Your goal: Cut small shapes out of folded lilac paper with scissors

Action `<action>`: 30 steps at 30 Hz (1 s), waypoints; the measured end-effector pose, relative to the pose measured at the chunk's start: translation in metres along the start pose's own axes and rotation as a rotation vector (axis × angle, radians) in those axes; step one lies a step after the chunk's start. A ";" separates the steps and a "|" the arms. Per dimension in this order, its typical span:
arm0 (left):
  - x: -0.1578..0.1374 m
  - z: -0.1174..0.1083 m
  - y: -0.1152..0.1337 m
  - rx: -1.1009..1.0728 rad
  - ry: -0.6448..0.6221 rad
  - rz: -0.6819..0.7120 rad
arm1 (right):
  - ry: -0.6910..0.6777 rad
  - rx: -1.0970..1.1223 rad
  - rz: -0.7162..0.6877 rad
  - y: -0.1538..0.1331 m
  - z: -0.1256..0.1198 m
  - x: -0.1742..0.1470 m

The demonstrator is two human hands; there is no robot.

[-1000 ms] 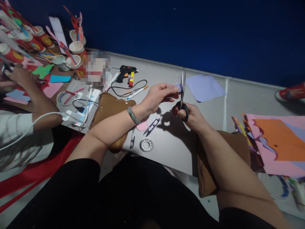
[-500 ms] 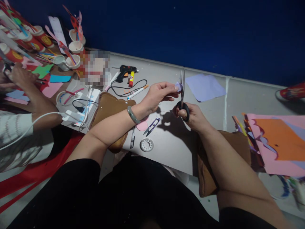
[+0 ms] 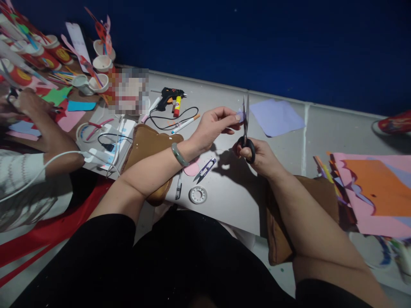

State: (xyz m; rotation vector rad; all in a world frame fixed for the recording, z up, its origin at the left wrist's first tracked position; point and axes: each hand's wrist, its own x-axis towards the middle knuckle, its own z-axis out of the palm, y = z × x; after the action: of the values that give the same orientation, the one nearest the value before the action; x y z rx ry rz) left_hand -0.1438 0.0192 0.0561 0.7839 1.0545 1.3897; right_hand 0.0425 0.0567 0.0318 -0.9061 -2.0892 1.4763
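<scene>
Between thumb and fingers, my left hand (image 3: pixel 216 126) pinches a small piece of purple paper (image 3: pixel 241 115) above the table. My right hand (image 3: pixel 258 156) grips the black handles of a pair of scissors (image 3: pixel 246 128), blades pointing up and away from me. The blades are at the right edge of the small piece. Behind them a larger purple sheet (image 3: pixel 278 117) lies flat. Below my hands are thread snips (image 3: pixel 204 171), a pink paper circle (image 3: pixel 192 168), a white ring-shaped roll (image 3: pixel 198 195) and a pen (image 3: pixel 178 188).
A glue gun (image 3: pixel 168 97), its looping cord, a glue stick (image 3: pixel 177 106) and a marker (image 3: pixel 186 123) lie left of my hands. Brown cushions (image 3: pixel 154 141) are under my forearms. Coloured paper (image 3: pixel 382 184) is stacked at right. A co-worker's hand (image 3: pixel 27 102) holds scissors at far left.
The small purple piece has turned slightly in my left fingers and shows narrower beside the blades. My hands stay nearly in place. The co-worker's hand at left has shifted a little.
</scene>
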 end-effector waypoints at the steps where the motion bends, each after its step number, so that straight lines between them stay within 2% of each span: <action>1: 0.000 0.000 0.000 0.008 -0.002 0.015 | -0.006 -0.005 -0.005 0.000 0.000 0.000; 11: 0.002 -0.002 0.000 0.049 -0.024 0.060 | -0.010 -0.050 -0.068 0.005 -0.002 0.000; 21: 0.001 -0.001 0.003 0.085 0.000 0.038 | 0.004 -0.035 -0.029 0.001 -0.001 0.000; 30: 0.001 -0.001 0.005 0.086 0.006 0.078 | -0.006 -0.023 -0.004 -0.001 -0.002 0.000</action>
State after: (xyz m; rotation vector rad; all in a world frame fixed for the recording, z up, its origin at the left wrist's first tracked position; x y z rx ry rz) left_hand -0.1467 0.0201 0.0602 0.8920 1.1050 1.4203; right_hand 0.0433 0.0578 0.0329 -0.9067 -2.1151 1.4576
